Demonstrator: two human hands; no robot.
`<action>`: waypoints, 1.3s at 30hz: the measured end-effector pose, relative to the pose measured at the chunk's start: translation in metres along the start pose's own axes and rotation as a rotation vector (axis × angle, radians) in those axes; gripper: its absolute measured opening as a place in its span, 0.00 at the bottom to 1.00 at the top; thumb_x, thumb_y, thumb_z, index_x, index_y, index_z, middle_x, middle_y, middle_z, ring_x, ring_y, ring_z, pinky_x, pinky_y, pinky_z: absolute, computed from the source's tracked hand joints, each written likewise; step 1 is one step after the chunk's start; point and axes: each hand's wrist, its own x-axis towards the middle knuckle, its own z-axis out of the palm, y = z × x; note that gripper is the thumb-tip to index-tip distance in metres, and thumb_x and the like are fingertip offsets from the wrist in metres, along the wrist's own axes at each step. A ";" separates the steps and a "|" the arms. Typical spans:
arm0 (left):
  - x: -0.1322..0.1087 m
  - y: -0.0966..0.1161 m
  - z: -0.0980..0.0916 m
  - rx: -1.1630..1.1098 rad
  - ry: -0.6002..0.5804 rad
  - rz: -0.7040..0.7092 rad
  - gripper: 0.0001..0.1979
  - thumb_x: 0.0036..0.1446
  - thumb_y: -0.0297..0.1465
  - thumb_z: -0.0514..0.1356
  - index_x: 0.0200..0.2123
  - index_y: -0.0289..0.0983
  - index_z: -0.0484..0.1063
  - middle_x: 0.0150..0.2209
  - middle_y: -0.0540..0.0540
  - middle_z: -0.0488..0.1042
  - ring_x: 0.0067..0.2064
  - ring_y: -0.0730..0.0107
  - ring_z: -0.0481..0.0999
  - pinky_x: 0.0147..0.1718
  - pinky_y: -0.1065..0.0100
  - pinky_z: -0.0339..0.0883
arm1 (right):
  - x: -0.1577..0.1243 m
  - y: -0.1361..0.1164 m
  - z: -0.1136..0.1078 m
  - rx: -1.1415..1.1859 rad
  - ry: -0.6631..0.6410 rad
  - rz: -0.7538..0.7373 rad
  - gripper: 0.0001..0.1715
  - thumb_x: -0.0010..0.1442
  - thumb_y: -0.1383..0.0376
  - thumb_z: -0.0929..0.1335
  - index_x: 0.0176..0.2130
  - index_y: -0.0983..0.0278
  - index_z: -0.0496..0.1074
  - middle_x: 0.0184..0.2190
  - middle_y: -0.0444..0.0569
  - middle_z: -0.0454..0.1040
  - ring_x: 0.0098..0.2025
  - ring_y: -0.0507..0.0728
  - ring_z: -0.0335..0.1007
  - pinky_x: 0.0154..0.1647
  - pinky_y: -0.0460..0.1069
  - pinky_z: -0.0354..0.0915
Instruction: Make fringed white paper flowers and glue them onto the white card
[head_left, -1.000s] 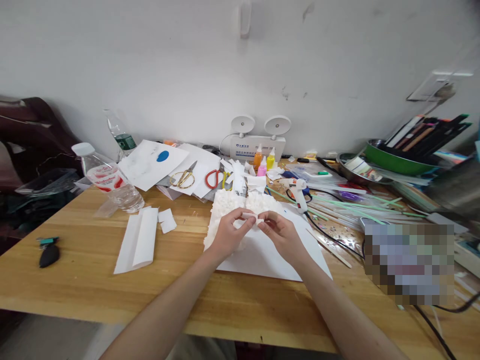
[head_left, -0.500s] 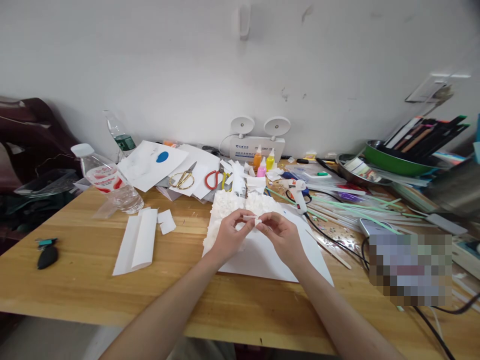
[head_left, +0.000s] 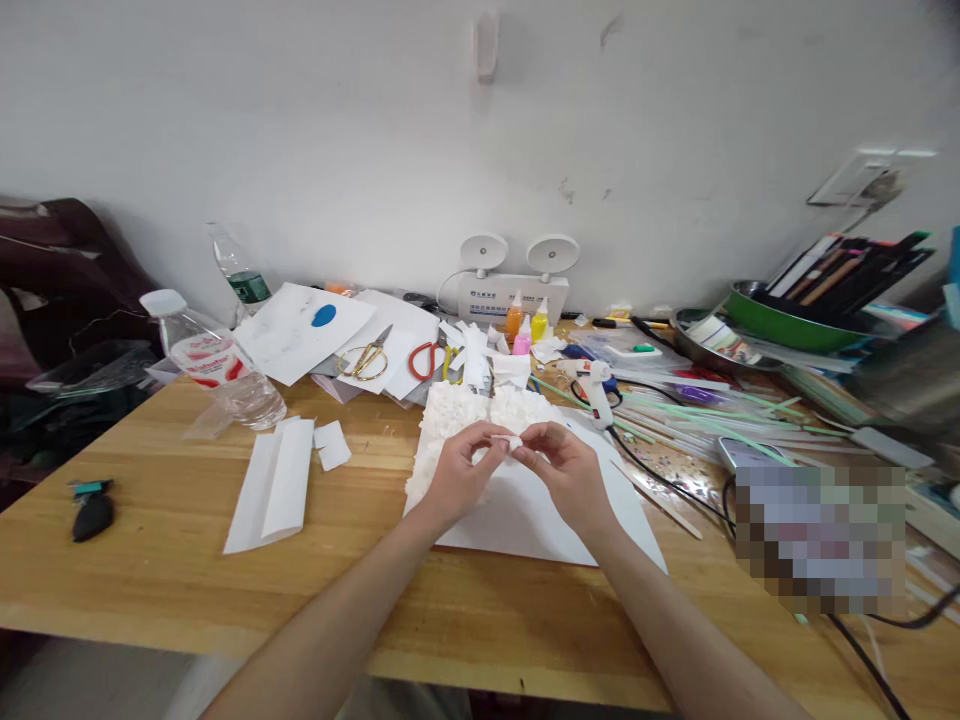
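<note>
Between the fingertips of both hands is a small piece of white paper [head_left: 513, 441], bent or rolled; its exact shape is hard to make out. My left hand [head_left: 466, 466] pinches it from the left, and my right hand [head_left: 561, 467] pinches it from the right. Both hands are above a white sheet [head_left: 525, 525] lying on the table. Bumpy white clumps [head_left: 454, 408], like crumpled paper bits, cover the sheet's far and left parts. A white glue gun [head_left: 595, 388] stands just beyond the sheet's right side.
Left of the sheet lie folded white paper [head_left: 274, 485] and a water bottle [head_left: 225, 360]. Gold-handled scissors [head_left: 365, 355] and red-handled pliers [head_left: 422, 361] rest on papers behind. Small paint bottles [head_left: 521, 338] stand near the wall. Cables and thin strips [head_left: 697, 420] spread at the right.
The white paper piece between my fingertips has turned slightly and looks more bunched. Both hands stay in nearly the same place.
</note>
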 end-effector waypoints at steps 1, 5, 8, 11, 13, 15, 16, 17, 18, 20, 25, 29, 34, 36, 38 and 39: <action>0.000 0.000 0.000 -0.001 -0.003 0.003 0.09 0.54 0.32 0.53 0.32 0.35 0.70 0.32 0.46 0.71 0.36 0.71 0.69 0.36 0.70 0.63 | 0.000 0.000 0.000 -0.004 0.003 0.000 0.08 0.47 0.64 0.70 0.30 0.62 0.67 0.27 0.44 0.69 0.30 0.52 0.65 0.34 0.48 0.63; -0.001 0.000 0.000 0.007 0.000 0.002 0.09 0.54 0.33 0.53 0.34 0.36 0.71 0.34 0.46 0.72 0.37 0.70 0.70 0.37 0.70 0.63 | 0.000 0.002 -0.001 -0.030 0.012 -0.005 0.08 0.48 0.63 0.69 0.31 0.62 0.68 0.27 0.44 0.69 0.31 0.53 0.65 0.35 0.49 0.62; -0.002 0.001 -0.001 0.012 0.025 0.003 0.09 0.53 0.32 0.54 0.36 0.36 0.71 0.37 0.45 0.73 0.39 0.70 0.70 0.40 0.69 0.62 | 0.001 0.002 -0.002 -0.062 0.008 -0.003 0.09 0.49 0.63 0.69 0.33 0.62 0.69 0.28 0.45 0.69 0.32 0.54 0.65 0.36 0.50 0.62; -0.002 0.001 -0.002 0.026 0.060 0.010 0.09 0.52 0.33 0.56 0.37 0.37 0.70 0.38 0.46 0.72 0.39 0.70 0.69 0.40 0.69 0.62 | 0.001 0.001 -0.003 -0.095 -0.017 -0.019 0.07 0.50 0.62 0.68 0.32 0.63 0.70 0.28 0.46 0.69 0.33 0.54 0.65 0.37 0.50 0.62; -0.002 0.001 -0.002 0.041 0.068 0.014 0.09 0.51 0.33 0.57 0.36 0.37 0.70 0.37 0.46 0.72 0.39 0.70 0.69 0.40 0.69 0.62 | 0.002 0.001 -0.003 -0.097 -0.020 -0.037 0.06 0.50 0.62 0.68 0.31 0.63 0.70 0.29 0.46 0.68 0.33 0.54 0.64 0.36 0.49 0.62; -0.001 0.000 -0.003 0.045 0.061 0.013 0.08 0.52 0.33 0.56 0.35 0.37 0.69 0.36 0.46 0.71 0.38 0.70 0.69 0.40 0.69 0.62 | 0.001 0.001 -0.003 -0.087 -0.019 -0.040 0.06 0.50 0.62 0.68 0.30 0.63 0.69 0.29 0.45 0.68 0.33 0.53 0.64 0.36 0.49 0.62; -0.001 0.000 -0.003 0.042 0.059 0.011 0.08 0.52 0.33 0.56 0.35 0.37 0.69 0.35 0.46 0.71 0.38 0.70 0.69 0.40 0.69 0.62 | 0.001 0.001 -0.003 -0.081 -0.022 -0.034 0.06 0.50 0.62 0.68 0.30 0.63 0.69 0.29 0.45 0.67 0.33 0.53 0.63 0.36 0.48 0.62; 0.000 0.000 -0.003 0.039 0.060 0.008 0.07 0.52 0.33 0.56 0.34 0.36 0.69 0.34 0.46 0.71 0.38 0.70 0.69 0.40 0.69 0.62 | 0.001 0.001 -0.003 -0.075 -0.030 -0.025 0.06 0.50 0.62 0.68 0.30 0.63 0.68 0.29 0.45 0.67 0.32 0.53 0.63 0.35 0.48 0.62; 0.000 -0.001 -0.003 0.034 0.062 0.004 0.07 0.52 0.33 0.55 0.32 0.36 0.69 0.33 0.47 0.71 0.37 0.71 0.69 0.40 0.69 0.62 | 0.001 0.001 -0.003 -0.069 -0.044 -0.015 0.06 0.51 0.62 0.68 0.30 0.63 0.68 0.28 0.45 0.67 0.32 0.53 0.63 0.35 0.48 0.62; 0.000 -0.002 -0.003 0.019 0.068 -0.005 0.06 0.53 0.33 0.55 0.31 0.36 0.68 0.32 0.47 0.70 0.36 0.71 0.69 0.38 0.69 0.62 | 0.000 0.001 -0.003 -0.056 -0.079 -0.004 0.06 0.51 0.62 0.67 0.30 0.63 0.67 0.28 0.45 0.67 0.32 0.53 0.63 0.34 0.47 0.62; 0.000 -0.001 -0.002 -0.053 0.038 -0.026 0.07 0.52 0.34 0.55 0.32 0.36 0.68 0.33 0.47 0.70 0.36 0.71 0.69 0.38 0.69 0.63 | 0.000 0.000 -0.003 -0.033 -0.150 -0.023 0.05 0.52 0.63 0.66 0.31 0.62 0.67 0.29 0.44 0.68 0.33 0.52 0.63 0.36 0.47 0.62; 0.000 0.000 0.000 -0.103 0.059 -0.018 0.08 0.50 0.34 0.57 0.34 0.36 0.67 0.35 0.47 0.69 0.37 0.71 0.69 0.39 0.68 0.63 | 0.001 -0.002 -0.003 -0.032 -0.150 -0.034 0.05 0.52 0.63 0.66 0.30 0.62 0.67 0.28 0.44 0.68 0.33 0.52 0.63 0.36 0.47 0.62; 0.001 0.000 0.000 -0.029 0.131 0.075 0.05 0.50 0.32 0.58 0.31 0.37 0.68 0.34 0.47 0.68 0.39 0.71 0.67 0.40 0.69 0.62 | 0.000 -0.003 -0.003 -0.026 -0.120 -0.034 0.04 0.52 0.63 0.67 0.29 0.62 0.67 0.28 0.44 0.67 0.32 0.52 0.63 0.35 0.47 0.62; 0.000 0.000 0.000 -0.013 0.104 0.083 0.05 0.52 0.32 0.57 0.31 0.37 0.69 0.33 0.47 0.68 0.38 0.71 0.68 0.39 0.69 0.62 | 0.001 -0.001 -0.003 -0.017 -0.092 -0.040 0.04 0.51 0.63 0.67 0.30 0.62 0.68 0.28 0.44 0.67 0.32 0.52 0.63 0.35 0.47 0.62; -0.001 -0.001 0.001 -0.011 0.079 0.083 0.06 0.53 0.32 0.56 0.31 0.37 0.70 0.33 0.47 0.69 0.37 0.71 0.68 0.39 0.69 0.62 | 0.001 0.000 -0.003 -0.009 -0.068 -0.045 0.04 0.51 0.64 0.67 0.30 0.62 0.68 0.28 0.44 0.68 0.33 0.52 0.64 0.36 0.47 0.62; -0.001 -0.001 0.001 -0.011 0.071 0.084 0.06 0.53 0.32 0.56 0.32 0.37 0.71 0.33 0.46 0.70 0.38 0.71 0.68 0.39 0.68 0.62 | 0.001 0.000 -0.003 -0.007 -0.061 -0.045 0.04 0.51 0.64 0.67 0.30 0.62 0.68 0.28 0.44 0.68 0.33 0.53 0.64 0.36 0.47 0.62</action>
